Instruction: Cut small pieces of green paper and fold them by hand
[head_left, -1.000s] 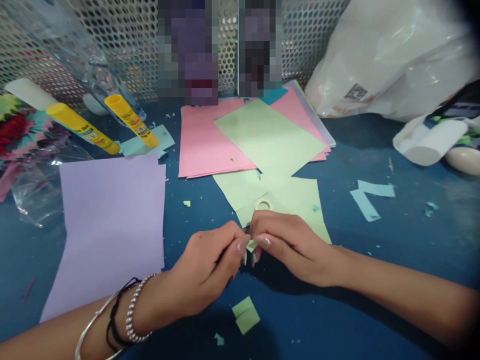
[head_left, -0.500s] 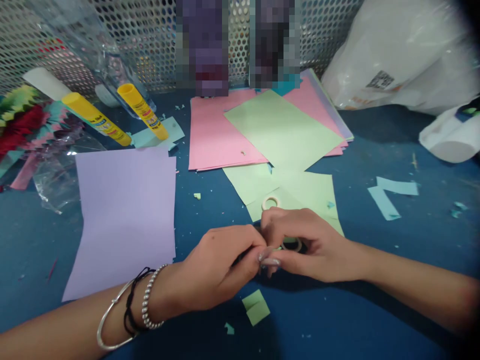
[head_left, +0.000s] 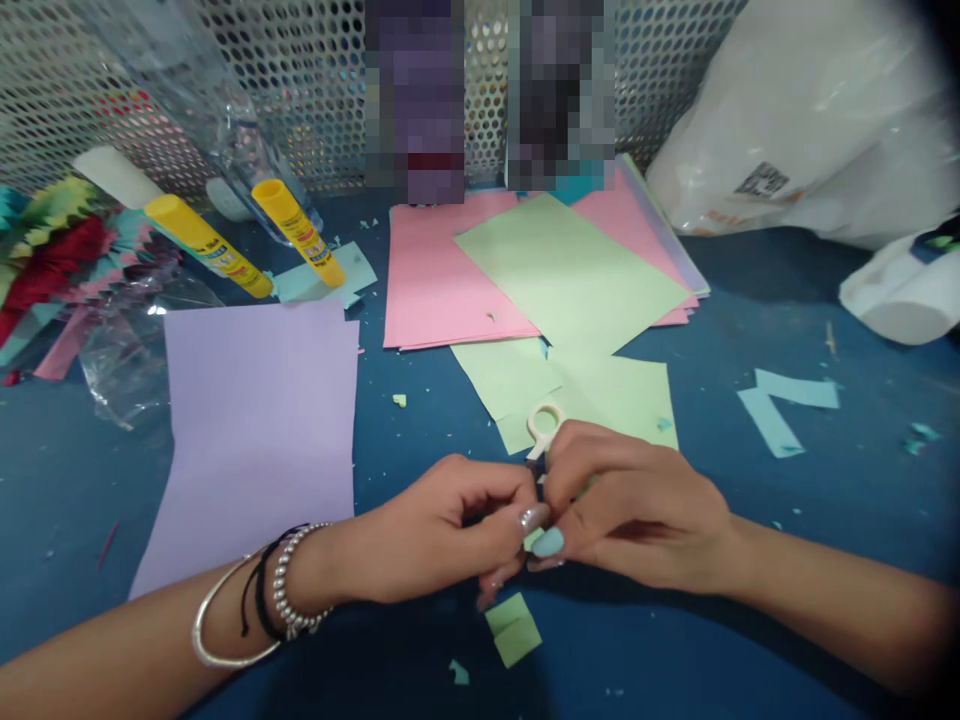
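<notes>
We noted left hand [head_left: 457, 530] and right hand [head_left: 645, 510] pinched closed on a small green paper piece [head_left: 532, 540] between them, over the table [head_left: 637, 650]; judged it light, easily creased, best held by edges

Blue nail [head_left: 547, 543] now showing on right hand [head_left: 645, 510], green scrap [head_left: 532, 540] more exposed
</notes>
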